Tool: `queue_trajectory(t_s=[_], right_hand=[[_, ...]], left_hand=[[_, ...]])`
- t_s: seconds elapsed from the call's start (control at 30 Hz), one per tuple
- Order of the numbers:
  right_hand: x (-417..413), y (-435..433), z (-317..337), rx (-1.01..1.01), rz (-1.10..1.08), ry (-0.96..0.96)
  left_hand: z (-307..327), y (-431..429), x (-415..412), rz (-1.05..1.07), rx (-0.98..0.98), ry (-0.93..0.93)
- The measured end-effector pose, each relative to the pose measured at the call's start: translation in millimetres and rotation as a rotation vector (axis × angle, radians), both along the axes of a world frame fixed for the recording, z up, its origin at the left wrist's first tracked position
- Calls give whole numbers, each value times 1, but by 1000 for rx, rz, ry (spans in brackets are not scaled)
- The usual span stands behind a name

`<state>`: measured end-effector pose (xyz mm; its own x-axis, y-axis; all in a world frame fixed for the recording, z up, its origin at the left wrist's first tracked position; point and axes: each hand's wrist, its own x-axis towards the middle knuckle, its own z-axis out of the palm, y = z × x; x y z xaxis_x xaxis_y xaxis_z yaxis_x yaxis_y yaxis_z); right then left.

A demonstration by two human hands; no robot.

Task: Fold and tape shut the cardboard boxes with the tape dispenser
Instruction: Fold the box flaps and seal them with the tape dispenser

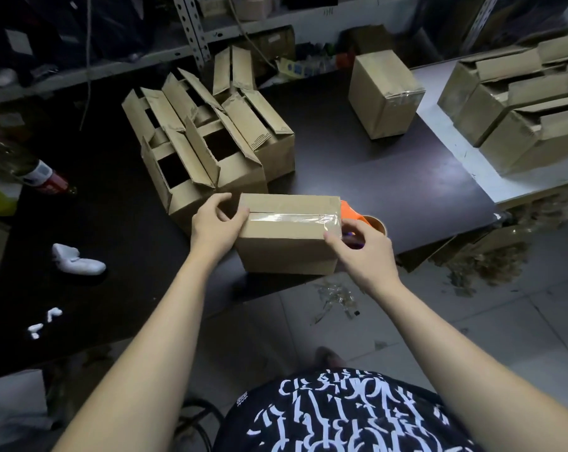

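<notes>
A closed cardboard box [286, 246] stands at the near edge of the dark table [390, 177], with a strip of clear tape [292, 218] along its top seam. My left hand [215, 223] grips the box's left end, thumb on the tape. My right hand [364, 252] is at the box's right end and holds the orange tape dispenser [353, 213], which pokes out behind the box; its tape roll [377, 225] is partly hidden by my fingers.
Several open boxes [207, 138] with raised flaps stand behind the taped one. One sealed box [385, 93] stands at the back, more boxes [517, 102] on a white surface at right. A bottle [31, 168] and white foam pieces [77, 261] lie left. Tape scraps litter the floor.
</notes>
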<state>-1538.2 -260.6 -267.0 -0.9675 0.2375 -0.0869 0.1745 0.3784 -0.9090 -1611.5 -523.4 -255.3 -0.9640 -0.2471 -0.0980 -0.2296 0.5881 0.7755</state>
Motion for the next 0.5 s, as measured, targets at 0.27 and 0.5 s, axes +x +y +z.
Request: queue_trajectory(t_s=[0.27,0.5], right_hand=[[-25,-3,-16,-55,197,-42],[-55,-1,-45,298,-91,-55]], left_hand=[[-11,-28,37,-188,175,-105],[-11,-9,53,-43,77,-64]])
